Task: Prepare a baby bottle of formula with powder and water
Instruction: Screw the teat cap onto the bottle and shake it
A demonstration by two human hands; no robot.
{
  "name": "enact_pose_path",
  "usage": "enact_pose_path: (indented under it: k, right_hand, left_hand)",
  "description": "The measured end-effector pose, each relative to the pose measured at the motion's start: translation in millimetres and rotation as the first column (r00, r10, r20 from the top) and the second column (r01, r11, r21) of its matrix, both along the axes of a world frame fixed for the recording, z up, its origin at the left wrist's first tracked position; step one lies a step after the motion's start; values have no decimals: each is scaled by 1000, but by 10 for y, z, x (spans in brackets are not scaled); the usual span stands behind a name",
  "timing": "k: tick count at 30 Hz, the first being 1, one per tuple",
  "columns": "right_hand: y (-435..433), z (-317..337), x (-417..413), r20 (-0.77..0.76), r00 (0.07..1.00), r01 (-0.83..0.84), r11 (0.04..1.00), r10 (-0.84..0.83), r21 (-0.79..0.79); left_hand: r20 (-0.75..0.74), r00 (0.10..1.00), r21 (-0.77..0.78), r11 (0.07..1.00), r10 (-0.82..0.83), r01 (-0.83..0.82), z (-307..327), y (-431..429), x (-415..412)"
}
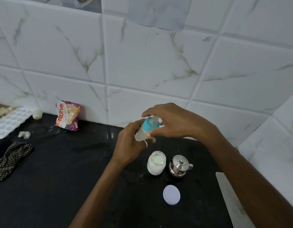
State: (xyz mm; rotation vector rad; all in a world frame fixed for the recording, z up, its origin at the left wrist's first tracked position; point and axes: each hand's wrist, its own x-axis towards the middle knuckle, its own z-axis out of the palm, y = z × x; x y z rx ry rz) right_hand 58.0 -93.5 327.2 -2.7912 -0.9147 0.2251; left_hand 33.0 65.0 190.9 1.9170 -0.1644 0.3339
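Observation:
I hold a baby bottle (pixel 141 134) tilted above the black counter, its body cloudy white. My left hand (pixel 129 145) grips the bottle's body from below. My right hand (pixel 172 122) is closed around its teal collar (pixel 147 125) and clear teat from above. Below the hands stands an open glass jar of white powder (pixel 156 162) with a scoop inside. Right beside it is a small steel kettle (pixel 179 165) with its lid on. The jar's white lid (pixel 171 194) lies flat nearer to me.
An orange and purple food packet (pixel 67 116) leans on the tiled wall at the back left. A white ice tray (pixel 10 122), a crumpled scrap (pixel 24 134) and a checked cloth (pixel 10 159) sit at the far left. A pale ledge (pixel 231 196) borders the counter's right side.

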Motion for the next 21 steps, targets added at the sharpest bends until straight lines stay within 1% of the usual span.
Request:
enact_pose_path:
  k: [2, 4, 8, 11, 13, 15, 16, 18, 20, 21]
  right_hand:
    - [-8, 53, 41, -25, 997, -78, 997, 78, 6]
    - [-15, 32, 78, -13, 997, -81, 997, 81, 9]
    - [11, -90, 71, 83, 994, 62, 995, -68, 78]
    - [85, -246, 18, 158, 977, 138, 990, -141, 34]
    - [111, -308, 6, 161, 976, 141, 990, -143, 22]
    - [67, -278, 41, 102, 988, 108, 993, -113, 54]
    - [25, -248, 67, 33, 996, 78, 991, -82, 106]
    - [-74, -203, 109, -123, 992, 34, 962, 0, 271]
    - [-142, -219, 130, -258, 963, 41, 899, 80, 435]
    - [-157, -250, 137, -301, 946, 51, 868, 117, 495]
  left_hand:
    - [-17, 1000, -25, 1000, -9, 8, 11, 12, 17]
    - [-28, 999, -33, 999, -21, 20, 11, 12, 27]
    - [-30, 999, -20, 1000, -17, 17, 27, -11, -28]
    - [-48, 999, -33, 999, -22, 20, -15, -26, -81]
    - [-64, 997, -36, 998, -44, 42, -56, -19, -95]
    - [-104, 991, -57, 995, -83, 78, -42, 17, -100]
    - [-130, 984, -92, 990, -121, 109, -13, 45, -99]
    - [-161, 961, -190, 963, -224, 193, 65, 114, -71]
    - [-166, 932, -249, 928, -323, 277, 185, 168, -55]
    - [-166, 915, -273, 908, -369, 317, 244, 186, -42]
